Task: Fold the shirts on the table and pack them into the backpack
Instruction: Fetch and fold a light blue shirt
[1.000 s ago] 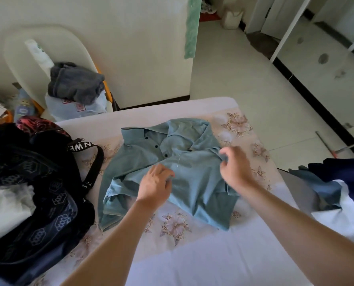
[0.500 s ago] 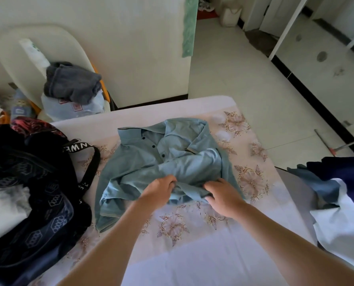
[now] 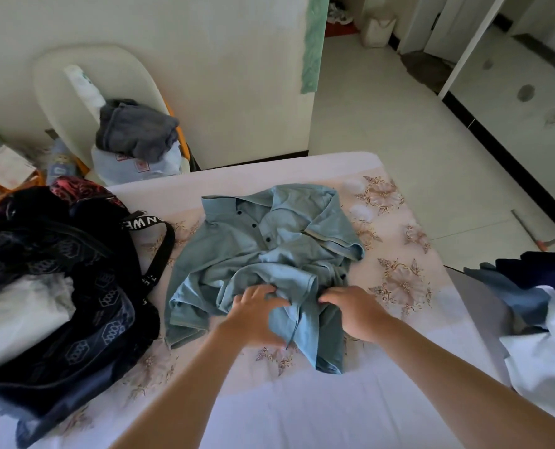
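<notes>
The blue-grey polo shirt is seen rumpled at the counter's centre, collar away; its near folds are pinched by the left hand and gripped by the right hand, while the black backpack is left gaping just beside it

1 head view: looks forward-down, close over table.

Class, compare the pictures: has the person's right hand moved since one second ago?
Yes. The right hand has come toward the person, from the blue shirt's right edge level with the backpack strap down to the shirt's near part.
</notes>
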Available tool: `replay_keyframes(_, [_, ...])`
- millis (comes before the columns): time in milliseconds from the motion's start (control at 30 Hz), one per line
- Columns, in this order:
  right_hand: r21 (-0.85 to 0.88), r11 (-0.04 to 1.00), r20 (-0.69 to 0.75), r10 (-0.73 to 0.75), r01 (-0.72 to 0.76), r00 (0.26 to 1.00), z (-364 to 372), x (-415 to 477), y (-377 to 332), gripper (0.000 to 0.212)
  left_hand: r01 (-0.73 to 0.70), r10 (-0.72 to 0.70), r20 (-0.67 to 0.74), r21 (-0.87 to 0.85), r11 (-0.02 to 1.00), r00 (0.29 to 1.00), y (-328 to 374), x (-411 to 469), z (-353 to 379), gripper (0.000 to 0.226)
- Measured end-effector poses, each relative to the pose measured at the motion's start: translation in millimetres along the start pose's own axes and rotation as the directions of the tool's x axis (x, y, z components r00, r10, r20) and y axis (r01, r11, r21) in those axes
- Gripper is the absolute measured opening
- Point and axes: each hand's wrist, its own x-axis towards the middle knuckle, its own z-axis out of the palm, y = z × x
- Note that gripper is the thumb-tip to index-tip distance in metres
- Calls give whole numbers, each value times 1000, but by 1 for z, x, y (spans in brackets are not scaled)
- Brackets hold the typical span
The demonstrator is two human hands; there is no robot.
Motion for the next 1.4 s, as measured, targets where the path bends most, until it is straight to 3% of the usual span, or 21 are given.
replay_keyframes(33, [-109, 992, 5, -70, 70, 998, 6, -2, 4, 68, 3, -5, 23, 101, 995, 1000, 2, 0, 10, 79])
replay_keyframes(100, [-256, 953, 14, -164, 162, 986, 19, -3, 14, 71, 36, -21, -95, 157, 987, 995, 6, 2, 16, 61])
replay_keyframes(200, [-331, 922, -92, -243, 200, 966, 34, 3, 24, 64, 56, -40, -251, 58, 997, 967, 4, 11, 16, 31])
replay_keyframes(333, [-392, 895, -134, -287, 215, 949, 28, 15, 12, 33, 103, -150, -290, -173, 980, 945, 0, 12, 15, 43])
replay_keyframes(467, [-229, 947, -232, -277, 224, 933, 23, 15, 0, 31, 81, -75, -390, -2, 997, 918, 19, 17, 10, 66])
replay_keyframes(533, [-25, 974, -315, -223, 227, 922, 18, 9, -6, 22, 24, -19, -332, 11, 1000, 943, 32, 27, 8, 88])
replay_keyframes(567, [68, 975, -327, -180, 213, 928, 16, 5, -7, 19, 7, 5, -266, 43, 999, 964, 35, 33, 9, 87])
replay_keyframes(633, [131, 977, -311, -118, 166, 943, 12, -4, -8, 20, -19, 34, -171, 86, 996, 985, 36, 39, 11, 59])
replay_keyframes(700, [98, 984, -296, -114, 149, 948, 10, -15, -5, 25, -35, 32, -174, -16, 999, 984, 34, 33, 12, 32])
replay_keyframes(833, [-45, 992, -357, -124, 116, 926, 7, -35, 2, 45, -33, -12, -115, -383, 923, 993, 32, -8, 8, 29])
replay_keyframes(900, [-101, 989, -356, -139, 110, 924, 7, -42, 4, 54, -44, -33, -202, -366, 930, 979, 27, -31, 1, 25])
replay_keyframes(1000, [-150, 984, -349, -143, 96, 926, 3, -53, 0, 44, -9, -122, -339, -361, 933, 933, 13, -59, -4, 14])
replay_keyframes(1033, [-137, 986, -348, -135, 92, 928, 2, -58, -4, 40, 25, -147, -314, -361, 932, 938, 11, -68, -6, 18])
replay_keyframes(1100, [-161, 983, -330, -139, 90, 934, 1, -68, -13, 37, 134, -195, -138, -362, 922, 971, 8, -88, -7, 26])
replay_keyframes(1167, [-230, 971, -221, -112, 59, 969, 1, -81, -30, 39, 213, -205, 67, -150, 965, 976, 9, -104, -5, 26])
replay_keyframes(1200, [-262, 964, -103, -68, 39, 992, 3, -86, -37, 43, 250, -241, 209, -16, 968, 948, 9, -114, -1, 21])
replay_keyframes(1233, [-268, 963, 54, -7, 21, 999, 7, -91, -44, 48, 313, -297, 352, 13, 950, 888, 8, -123, 5, 15])
replay_keyframes(1300, [-200, 979, 340, 116, -49, 933, 16, -97, -51, 49, 356, -283, 630, 12, 934, 723, 9, -139, 23, 17])
replay_keyframes(1367, [-80, 986, 400, 167, -147, 901, 22, -101, -53, 38, 431, -319, 691, 12, 902, 649, 7, -144, 30, 22])
replay_keyframes(1400, [-35, 984, 371, 175, -175, 912, 24, -100, -52, 36, 427, -328, 625, -10, 904, 708, 7, -142, 32, 27])
